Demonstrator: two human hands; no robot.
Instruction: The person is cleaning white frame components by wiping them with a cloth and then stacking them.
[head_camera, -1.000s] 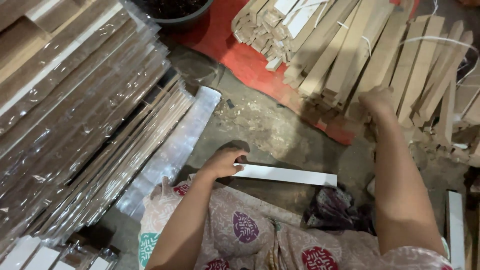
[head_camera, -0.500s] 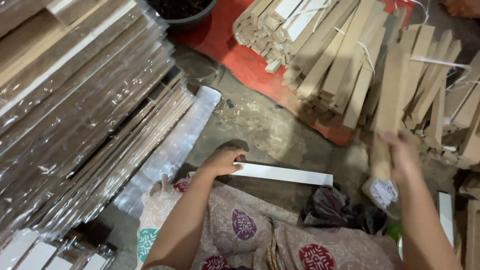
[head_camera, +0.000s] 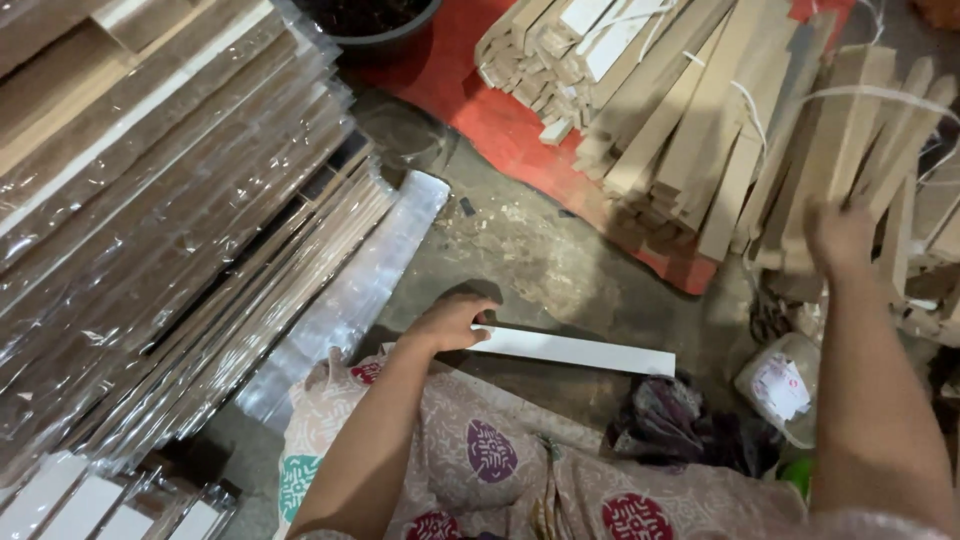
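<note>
White strip (head_camera: 580, 350), red mat (head_camera: 500, 120)

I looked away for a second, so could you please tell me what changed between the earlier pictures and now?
The right hand drew back toward the lap, then reached out again to the wooden slats. The left hand stayed pressed on the white strip, which did not move.

Clear-wrapped strip bundles on the left, one labelled bag on the right.

Stacked bundles of long strips in clear plastic wrap (head_camera: 150, 220) fill the left side, running from near left to far; one flat clear sleeve (head_camera: 350, 295) lies at their right edge on the floor. At near right sits a small translucent plastic bag (head_camera: 785, 385) bearing a white label with red print (head_camera: 778, 388).
</note>
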